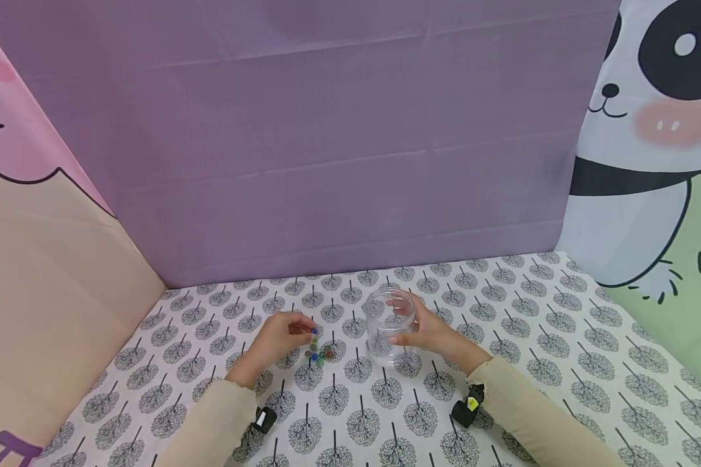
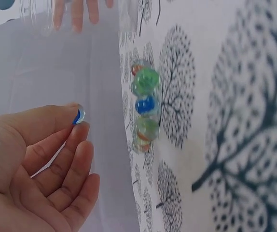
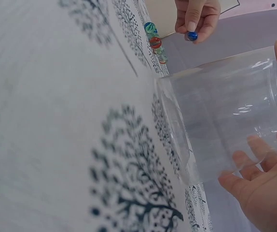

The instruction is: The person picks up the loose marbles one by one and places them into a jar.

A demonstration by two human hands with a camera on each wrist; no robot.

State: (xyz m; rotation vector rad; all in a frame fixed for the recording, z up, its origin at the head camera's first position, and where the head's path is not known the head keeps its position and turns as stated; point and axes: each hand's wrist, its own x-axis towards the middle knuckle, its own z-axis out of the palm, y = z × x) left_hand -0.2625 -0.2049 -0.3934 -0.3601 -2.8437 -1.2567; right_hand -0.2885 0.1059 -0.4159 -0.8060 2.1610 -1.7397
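Between thumb and fingertip, my left hand (image 1: 285, 336) pinches a clear marble (image 2: 80, 114) with a blue swirl, held above the cloth. Just below and to the right of that hand lies a cluster of several glass marbles (image 2: 146, 104), with green, blue and red-orange colours inside. To the right of them a clear open-topped jar (image 1: 389, 331) stands upright on the cloth, and no marbles show in it. My right hand (image 1: 429, 331) grips the jar from its right side, thumb in front and fingers behind the wall.
A white cloth (image 1: 385, 393) with dark tree prints covers the table. Behind it hangs a purple backdrop (image 1: 339, 162). A beige and pink panel (image 1: 52, 272) borders the left side, and a panda-printed panel (image 1: 631, 214) the right.
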